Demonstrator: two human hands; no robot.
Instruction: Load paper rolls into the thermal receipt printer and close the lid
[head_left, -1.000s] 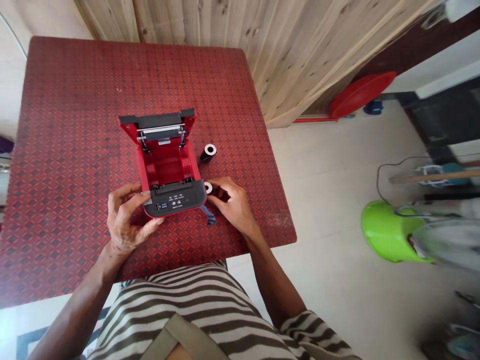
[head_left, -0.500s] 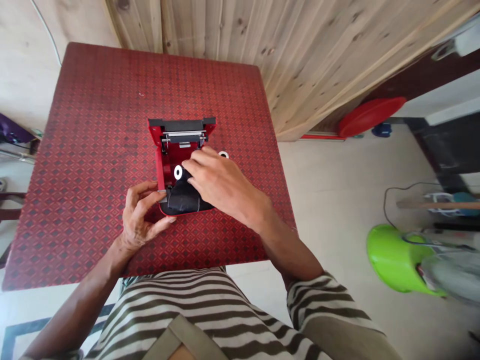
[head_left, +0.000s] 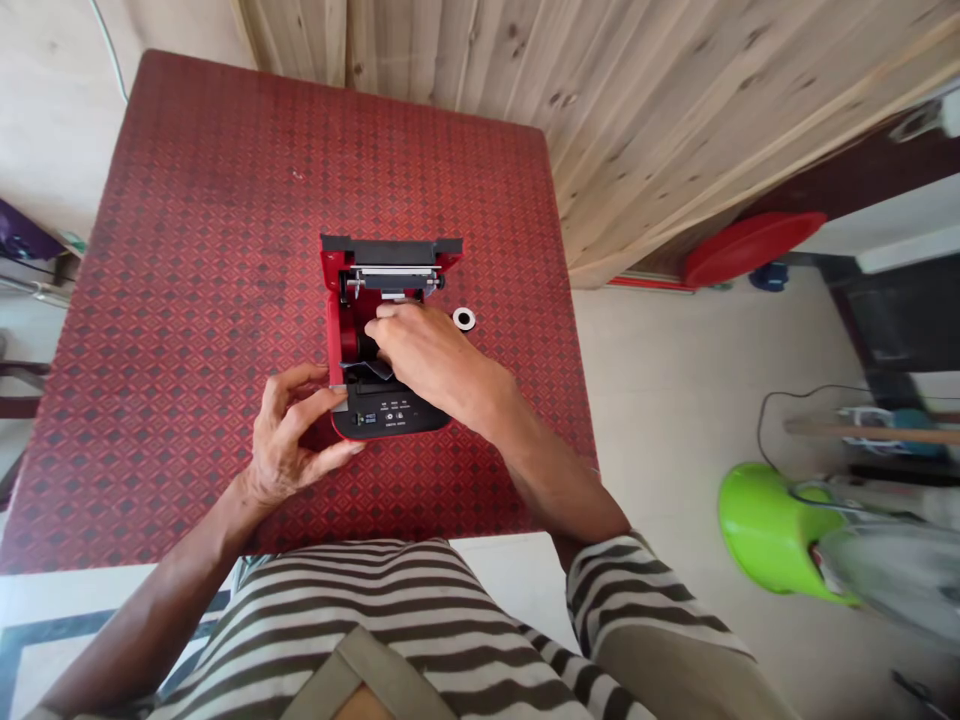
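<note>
A small red-and-black printer (head_left: 401,415) stands on the table with its lid (head_left: 394,252) raised, showing rollers inside. My left hand (head_left: 289,435) grips the printer's front left corner, thumb at the bottom edge and fingers on the side and top. Inside the open body, my right hand (head_left: 427,355) has its fingers curled around a roll of black ribbon (head_left: 366,347). A loose flap of black film (head_left: 373,369) hangs from the roll at the front of the cavity. My right hand hides most of the roll and the printer's right side.
A white ring-ended roll (head_left: 464,319) lies right of the printer on the red patterned table (head_left: 225,250). Wooden panelling (head_left: 450,60) borders the table's far side. On the floor at right are a green tub (head_left: 765,525) and a red round object (head_left: 750,245).
My right hand has lowered the ribbon roll into the printer, hiding its white end. The black film has drawn back from the front panel, exposing the buttons. My left hand keeps its grip.
</note>
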